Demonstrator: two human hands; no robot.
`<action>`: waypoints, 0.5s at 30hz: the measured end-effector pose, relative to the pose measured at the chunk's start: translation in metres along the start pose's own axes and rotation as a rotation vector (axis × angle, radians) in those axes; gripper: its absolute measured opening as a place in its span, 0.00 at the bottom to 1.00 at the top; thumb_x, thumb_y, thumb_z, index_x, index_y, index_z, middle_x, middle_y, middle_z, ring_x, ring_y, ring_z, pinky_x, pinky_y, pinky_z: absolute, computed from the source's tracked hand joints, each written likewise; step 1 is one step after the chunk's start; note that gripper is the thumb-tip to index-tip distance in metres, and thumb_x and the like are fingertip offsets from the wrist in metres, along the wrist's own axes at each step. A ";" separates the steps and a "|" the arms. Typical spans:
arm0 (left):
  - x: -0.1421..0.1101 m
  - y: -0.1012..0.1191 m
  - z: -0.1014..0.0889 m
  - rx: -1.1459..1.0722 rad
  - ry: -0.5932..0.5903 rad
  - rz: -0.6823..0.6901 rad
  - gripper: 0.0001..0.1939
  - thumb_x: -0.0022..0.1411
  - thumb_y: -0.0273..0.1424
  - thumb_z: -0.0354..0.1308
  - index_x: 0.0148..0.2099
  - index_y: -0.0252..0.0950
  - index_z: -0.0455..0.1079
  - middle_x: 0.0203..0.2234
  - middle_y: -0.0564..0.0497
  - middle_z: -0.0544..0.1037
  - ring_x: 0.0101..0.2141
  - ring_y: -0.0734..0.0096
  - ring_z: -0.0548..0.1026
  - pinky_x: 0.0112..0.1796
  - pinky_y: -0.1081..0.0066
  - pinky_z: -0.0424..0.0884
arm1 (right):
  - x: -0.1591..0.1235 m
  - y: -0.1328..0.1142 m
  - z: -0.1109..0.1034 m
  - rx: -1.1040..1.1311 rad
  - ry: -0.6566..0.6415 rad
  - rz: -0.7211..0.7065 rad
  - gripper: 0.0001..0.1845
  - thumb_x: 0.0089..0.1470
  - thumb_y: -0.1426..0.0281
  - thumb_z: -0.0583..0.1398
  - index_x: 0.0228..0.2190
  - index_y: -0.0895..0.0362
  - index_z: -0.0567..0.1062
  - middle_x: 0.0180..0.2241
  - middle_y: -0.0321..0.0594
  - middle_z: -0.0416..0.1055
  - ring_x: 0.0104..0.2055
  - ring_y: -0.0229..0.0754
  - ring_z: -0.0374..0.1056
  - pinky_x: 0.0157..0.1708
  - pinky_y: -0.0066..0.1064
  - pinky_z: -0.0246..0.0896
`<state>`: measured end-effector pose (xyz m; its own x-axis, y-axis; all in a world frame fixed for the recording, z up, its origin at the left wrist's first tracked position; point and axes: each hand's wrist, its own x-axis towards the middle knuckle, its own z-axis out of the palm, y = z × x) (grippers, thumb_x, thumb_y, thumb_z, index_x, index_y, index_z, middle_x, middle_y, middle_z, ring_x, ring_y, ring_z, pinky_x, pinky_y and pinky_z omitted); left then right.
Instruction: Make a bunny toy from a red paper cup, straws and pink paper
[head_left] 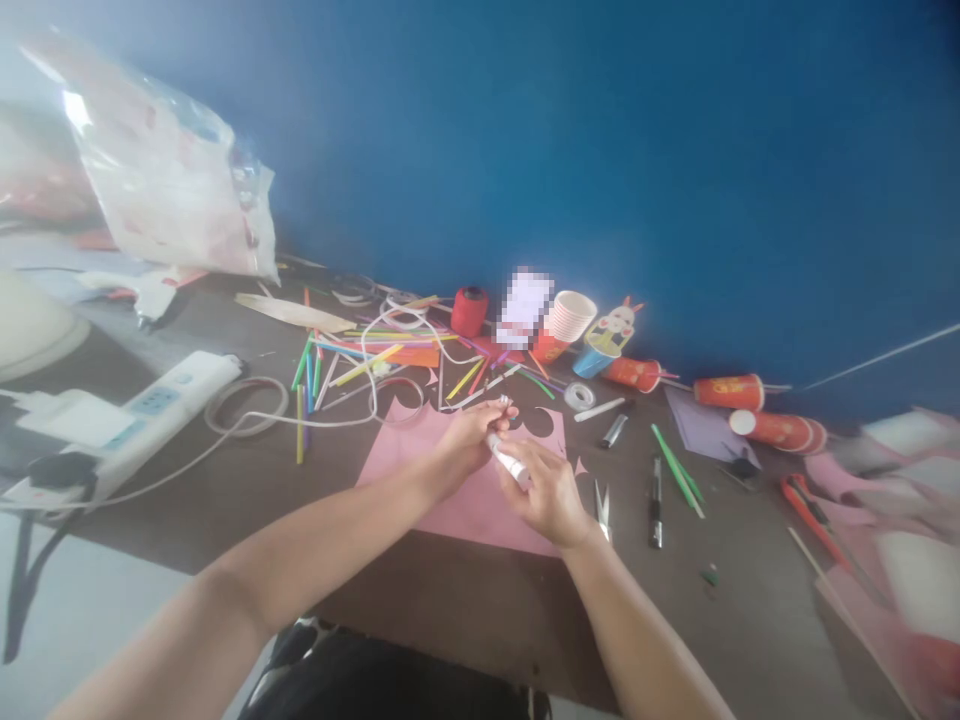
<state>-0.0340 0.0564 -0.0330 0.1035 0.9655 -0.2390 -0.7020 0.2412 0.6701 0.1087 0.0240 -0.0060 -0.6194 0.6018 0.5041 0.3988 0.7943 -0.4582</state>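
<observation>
Two hands: above pink paper sheet (480, 500)
Right hand (551, 495): grasps small white tube (508, 462)
Left hand (469, 440): pinches tube's tip

Daylight comes from the left, where the plastic bag (161, 170) glares white and washes out. The blue wall (600, 150) darkens toward the upper right. The table (450, 600) is evenly lit, with soft, faint shadows. The whole picture is soft; the right edge smears with motion blur, and straight lines bend at the edges.
</observation>
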 end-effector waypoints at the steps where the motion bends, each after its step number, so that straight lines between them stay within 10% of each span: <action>1: 0.000 0.000 0.000 -0.005 0.003 0.008 0.04 0.51 0.28 0.59 0.30 0.32 0.68 0.24 0.53 0.70 0.19 0.84 0.61 0.20 0.78 0.58 | 0.000 0.000 0.000 -0.009 -0.001 0.006 0.16 0.54 0.75 0.55 0.45 0.56 0.68 0.41 0.44 0.73 0.43 0.43 0.69 0.41 0.33 0.66; 15: -0.010 -0.001 0.010 0.169 0.189 0.216 0.09 0.51 0.33 0.61 0.28 0.32 0.66 0.20 0.54 0.70 0.17 0.85 0.58 0.20 0.78 0.53 | 0.001 -0.005 0.003 -0.224 -0.038 0.187 0.13 0.55 0.74 0.54 0.44 0.56 0.67 0.38 0.40 0.75 0.36 0.42 0.73 0.33 0.29 0.62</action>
<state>-0.0275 0.0476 -0.0241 -0.1786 0.9646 -0.1939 -0.5650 0.0608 0.8229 0.1041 0.0203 -0.0053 -0.5442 0.7393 0.3964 0.6452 0.6709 -0.3654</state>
